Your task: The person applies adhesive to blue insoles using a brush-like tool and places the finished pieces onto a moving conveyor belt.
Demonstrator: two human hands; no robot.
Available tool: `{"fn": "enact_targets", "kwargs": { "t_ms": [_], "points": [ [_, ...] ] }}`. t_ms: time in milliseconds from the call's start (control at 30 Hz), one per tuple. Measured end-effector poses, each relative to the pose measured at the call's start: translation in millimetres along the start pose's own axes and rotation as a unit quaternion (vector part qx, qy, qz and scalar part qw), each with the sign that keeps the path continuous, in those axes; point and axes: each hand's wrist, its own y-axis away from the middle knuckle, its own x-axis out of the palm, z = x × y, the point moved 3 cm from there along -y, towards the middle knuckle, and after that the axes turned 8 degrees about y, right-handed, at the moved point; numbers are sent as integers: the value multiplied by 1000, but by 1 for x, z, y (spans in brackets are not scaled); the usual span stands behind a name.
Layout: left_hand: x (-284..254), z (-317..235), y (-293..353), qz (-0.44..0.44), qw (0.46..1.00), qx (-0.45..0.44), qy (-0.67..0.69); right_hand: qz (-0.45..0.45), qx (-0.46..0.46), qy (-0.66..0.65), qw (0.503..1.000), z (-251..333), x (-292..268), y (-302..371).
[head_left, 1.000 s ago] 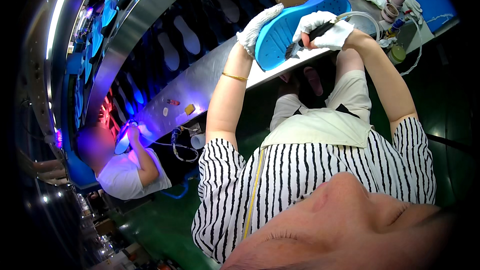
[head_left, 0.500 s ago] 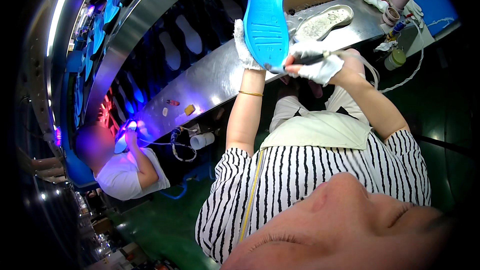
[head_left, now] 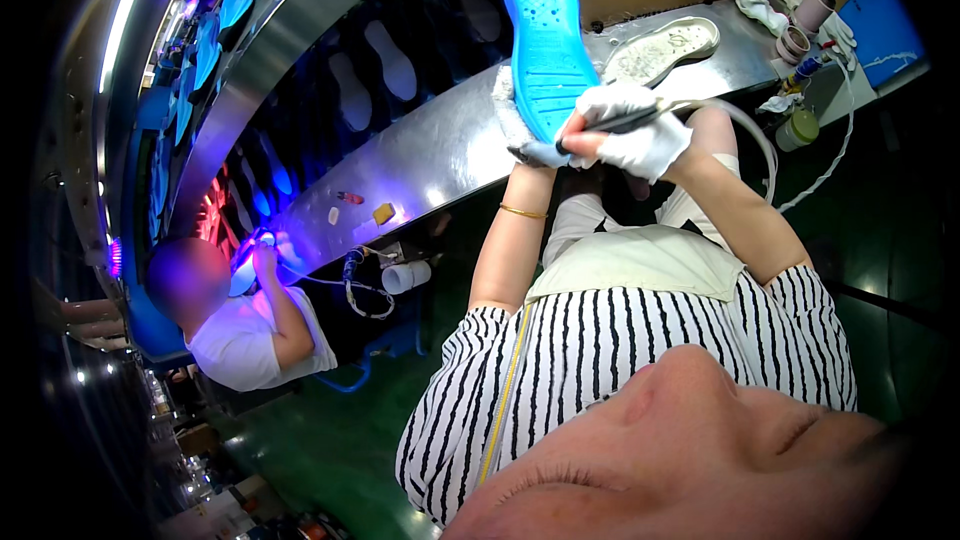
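Note:
A bright blue shoe sole [head_left: 548, 40] is held up over the edge of the metal bench, its holed and ridged face toward me. My left hand [head_left: 508, 112], in a white glove with dark smudges near the wrist, is closed round its left side and heel end. In my gloved right hand [head_left: 640, 135], with bare fingertips showing, is a black pen-shaped brush [head_left: 622, 121] with a pale hose [head_left: 750, 125] trailing off it. Its tip meets the sole's heel edge; blur hides the exact contact. Behind them on the bench lies a whitish shoe sole [head_left: 665, 52].
To the left, a metal-edged conveyor [head_left: 275, 35] carries several soles. A co-worker [head_left: 255, 335] sits under purple light. On the bench [head_left: 440, 165] lies a yellow block [head_left: 384, 213]. Tape rolls [head_left: 793, 44], gloves [head_left: 760, 8] and a green-lidded jar [head_left: 798, 130] stand at the right.
The blue sole and both hands have shifted slightly right and down in view. The right hand and brush have come closer over the heel, covering part of its right edge.

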Motion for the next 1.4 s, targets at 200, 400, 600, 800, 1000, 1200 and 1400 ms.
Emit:
{"fn": "enact_targets", "kwargs": {
  "t_ms": [200,400,600,800,1000,1200,1400],
  "points": [
    [-5,13,9,4,999,50,1,-206,-80,105,970,-6,-25,-29],
    [-27,16,-2,5,987,36,-159,-75,-42,22,996,-12,-3,-13],
    [3,24,29,-25,1000,-18,-6,-296,-125,228,919,-26,-82,-52],
    [13,25,32,-82,996,0,-37,-207,-208,294,910,-32,-54,-39],
    [-2,-3,35,-57,996,21,-63,-42,-76,75,993,-20,-28,10],
    [16,-6,34,-67,987,20,-142,-150,-237,128,951,-4,-73,-29],
    [77,-27,30,-17,964,94,-249,-50,-309,305,900,25,-57,-11]
  ]
}}
